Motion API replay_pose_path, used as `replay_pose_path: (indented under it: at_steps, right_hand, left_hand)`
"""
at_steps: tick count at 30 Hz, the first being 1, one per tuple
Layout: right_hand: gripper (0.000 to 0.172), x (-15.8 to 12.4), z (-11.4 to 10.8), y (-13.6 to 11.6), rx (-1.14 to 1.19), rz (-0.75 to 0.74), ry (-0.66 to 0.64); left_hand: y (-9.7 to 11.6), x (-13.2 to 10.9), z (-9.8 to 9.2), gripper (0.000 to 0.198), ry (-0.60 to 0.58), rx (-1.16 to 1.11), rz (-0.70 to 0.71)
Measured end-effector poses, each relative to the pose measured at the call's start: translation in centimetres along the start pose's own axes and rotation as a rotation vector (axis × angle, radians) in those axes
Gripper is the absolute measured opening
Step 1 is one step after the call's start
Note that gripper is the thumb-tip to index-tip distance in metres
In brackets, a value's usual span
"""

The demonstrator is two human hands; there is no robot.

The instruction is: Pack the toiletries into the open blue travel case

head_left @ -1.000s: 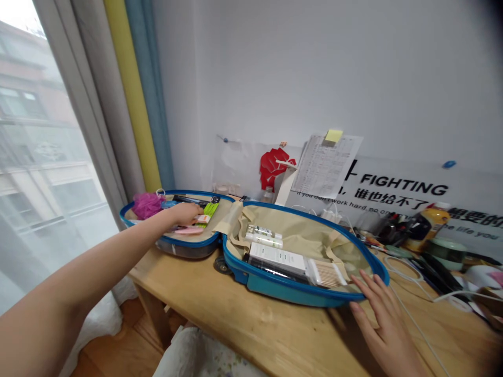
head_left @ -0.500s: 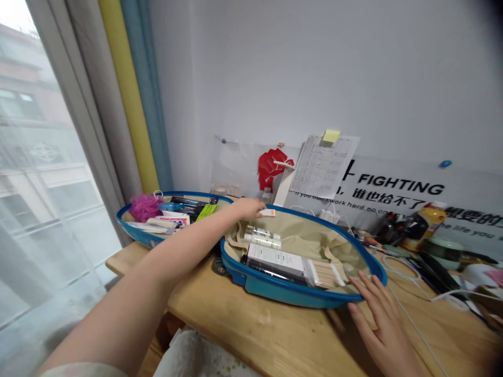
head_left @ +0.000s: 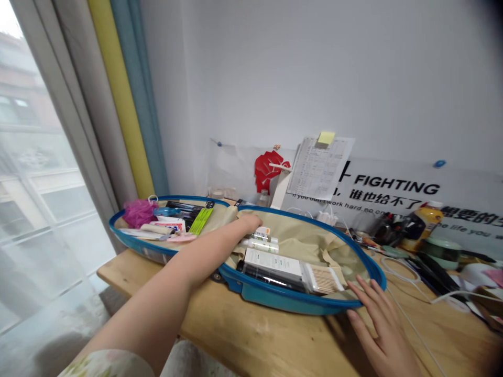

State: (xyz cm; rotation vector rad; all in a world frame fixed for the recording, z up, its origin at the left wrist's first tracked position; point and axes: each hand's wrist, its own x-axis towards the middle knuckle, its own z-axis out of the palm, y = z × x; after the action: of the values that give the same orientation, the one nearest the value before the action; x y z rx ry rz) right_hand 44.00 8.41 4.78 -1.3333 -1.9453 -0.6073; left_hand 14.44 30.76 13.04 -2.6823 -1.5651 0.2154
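Note:
My left hand (head_left: 250,224) reaches into the near-right half of an open blue suitcase (head_left: 275,304), closed on a small white box (head_left: 263,231) with an orange mark; its fingertips are mostly hidden. Just below the box lie small white tubes (head_left: 262,245). Nearer the front rim are a white carton (head_left: 273,262), a black item in clear wrap (head_left: 271,278) and a pack of cotton swabs (head_left: 324,278). My right hand (head_left: 383,327) rests at the case's right end, fingers apart and touching the rim.
The other suitcase half holds a purple bath puff (head_left: 140,213), a green-striped pack (head_left: 200,221) and several toiletries. Cables, a yellow bottle (head_left: 422,225) and other clutter crowd the right of the wooden table (head_left: 271,335). Papers (head_left: 321,166) stand by the wall.
My left hand has lowered into the suitcase with the small white box, bringing it down beside the tubes. My right hand has stayed at the rim. The view has shifted slightly.

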Motion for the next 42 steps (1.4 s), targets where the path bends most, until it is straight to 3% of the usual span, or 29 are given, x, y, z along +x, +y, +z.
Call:
replay_pose_path:
  at_steps: [5,10,13,16,20,24,29,33,38,42]
  right_hand:
    - [0.045,0.1,0.0,0.0,-0.015,-0.018,-0.006]
    - [0.044,0.1,0.0,0.1,-0.012,-0.026,0.013]
    - [0.044,0.1,0.0,0.1,-0.023,-0.027,0.004]
    - [0.044,0.1,0.1,0.2,-0.019,-0.03,-0.005]
    - [0.044,0.0,0.3,0.3,0.016,0.012,-0.004]
    - [0.043,0.0,0.3,0.3,0.036,0.027,-0.02]
    - [0.043,0.0,0.2,0.3,0.059,0.059,-0.024]
    - [0.043,0.0,0.3,0.1,0.043,0.028,-0.006]
    - [0.042,0.1,0.3,0.1,0.026,0.01,-0.002]
    - [0.044,0.1,0.1,0.2,0.042,0.028,-0.018]
  left_hand:
    - [0.1,-0.3,0.3,0.042,0.009,-0.041,-0.007]
    - [-0.1,-1.1,-0.8,0.037,0.154,-0.121,-0.039]
    - [-1.7,-2.2,-2.2,0.033,0.296,-0.175,-0.101]
    - [-5.0,-3.7,-2.9,0.034,0.374,-0.199,-0.245]
    - [-10.0,-6.4,-1.9,0.033,0.297,-0.192,-0.477]
    - [-12.5,-8.8,0.4,0.035,0.125,-0.172,-0.618]
    - [-12.9,-9.8,2.2,0.043,0.013,-0.148,-0.683]
    - [-13.0,-9.7,2.7,0.039,-0.012,-0.147,-0.694]
    - [-13.1,-9.7,2.8,0.031,0.009,-0.187,-0.681]
    - [-12.8,-10.1,2.1,0.029,0.111,-0.221,-0.665]
